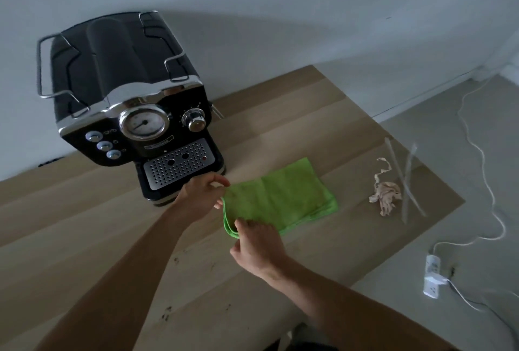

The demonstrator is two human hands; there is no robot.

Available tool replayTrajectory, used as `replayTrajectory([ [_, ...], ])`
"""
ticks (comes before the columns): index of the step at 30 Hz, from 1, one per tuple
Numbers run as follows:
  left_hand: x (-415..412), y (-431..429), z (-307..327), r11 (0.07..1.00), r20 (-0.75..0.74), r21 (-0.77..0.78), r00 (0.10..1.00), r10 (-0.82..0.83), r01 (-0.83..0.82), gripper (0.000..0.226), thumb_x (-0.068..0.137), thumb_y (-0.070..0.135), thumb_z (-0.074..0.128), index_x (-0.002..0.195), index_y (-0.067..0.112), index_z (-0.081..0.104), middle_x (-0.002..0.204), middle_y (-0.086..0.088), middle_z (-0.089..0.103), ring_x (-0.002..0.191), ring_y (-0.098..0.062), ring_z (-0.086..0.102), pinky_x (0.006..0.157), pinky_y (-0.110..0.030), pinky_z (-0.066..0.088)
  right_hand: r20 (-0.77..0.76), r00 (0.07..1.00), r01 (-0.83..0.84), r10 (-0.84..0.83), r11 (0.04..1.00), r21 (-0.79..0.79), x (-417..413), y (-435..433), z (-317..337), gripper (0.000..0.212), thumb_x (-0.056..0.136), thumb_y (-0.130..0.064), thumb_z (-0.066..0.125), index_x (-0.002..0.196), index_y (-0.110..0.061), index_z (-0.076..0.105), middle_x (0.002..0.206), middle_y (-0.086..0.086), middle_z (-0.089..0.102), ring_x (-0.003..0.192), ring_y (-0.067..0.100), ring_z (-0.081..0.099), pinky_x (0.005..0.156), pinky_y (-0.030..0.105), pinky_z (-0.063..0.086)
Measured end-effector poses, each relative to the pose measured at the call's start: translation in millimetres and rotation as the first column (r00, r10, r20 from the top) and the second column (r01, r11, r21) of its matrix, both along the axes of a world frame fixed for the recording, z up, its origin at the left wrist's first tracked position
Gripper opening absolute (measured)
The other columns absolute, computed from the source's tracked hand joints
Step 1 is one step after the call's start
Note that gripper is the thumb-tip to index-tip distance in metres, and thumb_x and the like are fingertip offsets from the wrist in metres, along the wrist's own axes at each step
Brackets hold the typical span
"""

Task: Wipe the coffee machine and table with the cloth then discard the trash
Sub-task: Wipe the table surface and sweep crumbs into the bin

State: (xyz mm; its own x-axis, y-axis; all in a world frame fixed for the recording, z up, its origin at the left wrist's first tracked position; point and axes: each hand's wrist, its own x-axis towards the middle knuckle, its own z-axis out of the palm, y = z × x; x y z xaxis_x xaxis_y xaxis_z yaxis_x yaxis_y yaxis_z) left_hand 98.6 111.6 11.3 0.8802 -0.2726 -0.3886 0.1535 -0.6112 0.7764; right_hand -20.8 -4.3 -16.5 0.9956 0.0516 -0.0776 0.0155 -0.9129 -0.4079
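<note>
A folded green cloth (283,199) lies flat on the wooden table (98,210), just right of a black and chrome coffee machine (129,103) that stands against the wall. My left hand (203,194) pinches the cloth's far left corner beside the machine's drip tray. My right hand (257,244) grips the cloth's near left corner. Crumpled beige paper trash (386,196) lies to the right of the cloth, with two clear plastic straw wrappers (407,179) crossed beside it. Dark coffee specks (177,260) dot the table near my arms.
The table's right edge runs diagonally past the trash. On the grey floor to the right lie a white power strip (432,277) and a winding white cable (477,154). A white wall stands behind the machine.
</note>
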Motion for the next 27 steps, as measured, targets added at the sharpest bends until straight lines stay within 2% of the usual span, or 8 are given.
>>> replayTrajectory([
  [3,4,-16,20,0.986,-0.056,-0.168,0.998,-0.033,0.023,0.008,0.089,0.013,0.063,0.094,0.016,0.068,0.073,0.0,0.072,0.063,0.0,0.065,0.061,-0.015,0.047,-0.032,0.985,0.17,-0.167,0.969,0.177,-5,-21,22,0.024,0.082,-0.023,0.054,0.102,-0.01,0.054,0.085,0.011,0.066,0.079,0.029,0.062,0.064,0.03,0.042],
  [5,6,-32,30,0.964,-0.066,-0.249,0.991,-0.113,0.093,0.015,0.083,0.02,0.07,0.097,0.021,0.068,0.08,0.005,0.074,0.074,0.002,0.065,0.069,-0.017,0.047,-0.048,0.961,0.275,-0.272,0.927,0.256,-7,-45,30,0.025,0.082,-0.025,0.055,0.102,-0.011,0.056,0.076,0.008,0.062,0.076,0.028,0.059,0.063,0.029,0.038],
  [9,19,-76,27,0.968,0.108,-0.073,0.967,-0.23,0.239,0.015,0.083,0.019,0.072,0.09,0.032,0.068,0.08,0.012,0.072,0.069,0.008,0.062,0.068,-0.016,0.046,-0.181,0.892,0.452,-0.415,0.83,0.327,-6,-103,25,0.018,0.081,-0.033,0.047,0.072,-0.017,0.048,0.058,-0.002,0.053,0.054,0.018,0.051,0.052,0.027,0.039],
  [12,36,-117,15,0.947,0.203,0.109,0.926,-0.317,0.301,0.009,0.084,0.023,0.068,0.091,0.029,0.07,0.081,0.01,0.069,0.078,-0.005,0.064,0.071,-0.019,0.047,-0.188,0.888,0.454,-0.419,0.861,0.228,2,-141,13,0.027,0.082,-0.032,0.038,0.059,-0.017,0.037,0.07,0.013,0.061,0.071,0.032,0.056,0.063,0.034,0.036],
  [15,52,-153,-10,0.917,0.238,0.195,0.89,-0.388,0.348,0.016,0.081,0.029,0.07,0.095,0.022,0.072,0.081,0.006,0.062,0.085,-0.017,0.064,0.079,-0.027,0.05,-0.21,0.884,0.441,-0.418,0.894,0.079,13,-168,-3,0.025,0.093,-0.025,0.041,0.081,-0.01,0.058,0.093,0.018,0.066,0.09,0.034,0.06,0.07,0.035,0.04],
  [17,59,-172,-27,0.911,0.22,0.214,0.891,-0.398,0.354,0.018,0.08,0.03,0.07,0.095,0.022,0.072,0.082,0.007,0.058,0.087,-0.019,0.063,0.085,-0.036,0.051,-0.238,0.873,0.436,-0.425,0.9,-0.007,20,-179,-14,0.03,0.094,-0.03,0.04,0.094,-0.01,0.062,0.099,0.016,0.066,0.094,0.032,0.061,0.073,0.033,0.044],
  [21,63,-191,-48,0.855,0.195,0.378,0.872,-0.449,0.355,0.019,0.082,0.036,0.068,0.1,0.031,0.069,0.088,0.01,0.055,0.088,-0.013,0.058,0.086,-0.035,0.05,-0.273,0.859,0.423,-0.433,0.901,-0.096,28,-187,-25,0.033,0.092,-0.037,0.042,0.101,-0.014,0.063,0.103,0.013,0.065,0.098,0.03,0.06,0.079,0.033,0.046],
  [27,61,-194,-64,0.831,0.12,0.428,0.889,-0.442,0.355,0.041,0.079,0.038,0.072,0.116,0.026,0.061,0.112,0.0,0.066,0.106,-0.025,0.061,0.088,-0.036,0.049,-0.26,0.847,0.459,-0.464,0.884,-0.083,30,-192,-27,0.028,0.09,-0.038,0.05,0.109,-0.017,0.047,0.105,0.007,0.062,0.099,0.027,0.06,0.078,0.033,0.047],
])
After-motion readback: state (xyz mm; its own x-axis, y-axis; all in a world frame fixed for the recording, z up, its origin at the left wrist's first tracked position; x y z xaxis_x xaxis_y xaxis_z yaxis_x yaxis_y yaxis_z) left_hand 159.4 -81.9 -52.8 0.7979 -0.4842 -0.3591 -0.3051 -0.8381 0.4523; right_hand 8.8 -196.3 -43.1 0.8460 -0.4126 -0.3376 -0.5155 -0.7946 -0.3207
